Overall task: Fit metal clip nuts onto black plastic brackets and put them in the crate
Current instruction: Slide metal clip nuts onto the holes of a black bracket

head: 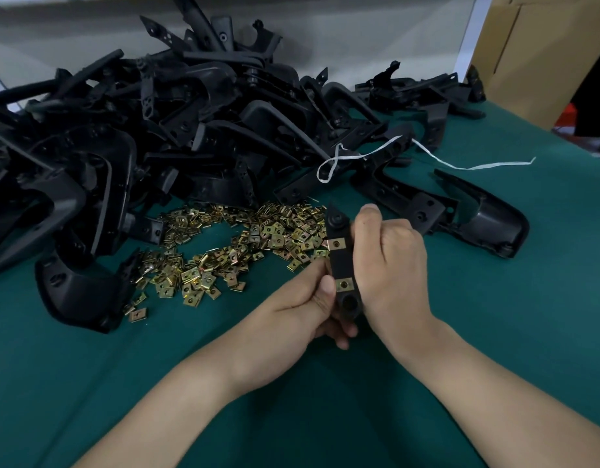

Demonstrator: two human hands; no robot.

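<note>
While the left hand [302, 309] pinches the bracket [340, 265] low and the right hand [389, 258] clasps its side at frame centre, two clip nuts [337, 244] seated, I judge fitting done; next needs the crate, unseen.

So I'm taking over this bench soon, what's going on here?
A person holds one black bracket upright in both hands: the left hand grips its lower end, the right hand its side. Two fitted nuts sit on it. A pile of loose clip nuts and a heap of brackets lie on the green table. No crate is in view.
</note>
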